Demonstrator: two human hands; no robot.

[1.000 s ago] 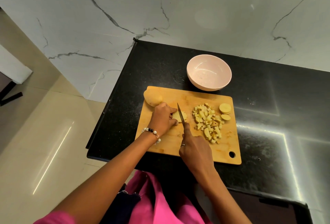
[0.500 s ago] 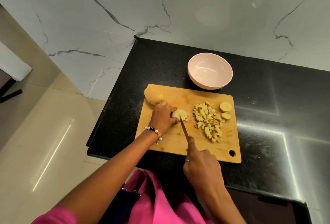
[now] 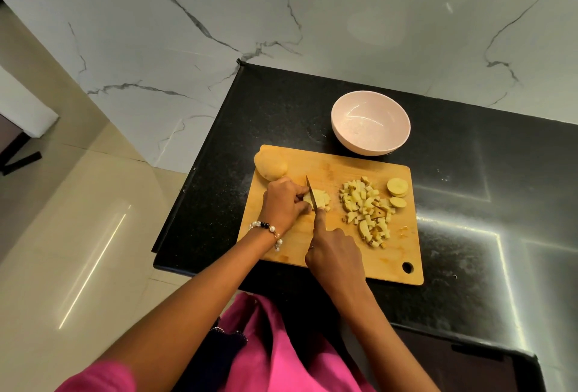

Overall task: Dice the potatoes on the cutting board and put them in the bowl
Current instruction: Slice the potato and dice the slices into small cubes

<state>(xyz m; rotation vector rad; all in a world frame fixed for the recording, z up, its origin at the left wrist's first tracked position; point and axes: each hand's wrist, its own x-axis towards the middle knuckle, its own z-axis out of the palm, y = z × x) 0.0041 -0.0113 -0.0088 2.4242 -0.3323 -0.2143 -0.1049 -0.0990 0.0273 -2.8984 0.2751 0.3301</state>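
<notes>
On the wooden cutting board (image 3: 291,235) my left hand (image 3: 283,204) holds a partly cut potato piece (image 3: 322,197) with curled fingers. My right hand (image 3: 336,254) grips a knife (image 3: 312,194), index finger laid along its spine; the blade stands in the piece, next to my left fingers. A pile of diced potato (image 3: 366,210) lies to the right, with two round slices (image 3: 397,191) beyond it. A whole potato (image 3: 270,165) sits at the board's far left corner. The pale pink bowl (image 3: 370,122) behind the board holds nothing.
The board lies on a black counter (image 3: 469,204) whose left edge and front edge run close to it. A marble wall rises behind the bowl. Beige floor tiles lie to the left, below the counter.
The knife was drawn back toward me half a second ago and now has pushed forward again into the potato piece. My left hand has stayed on the piece.
</notes>
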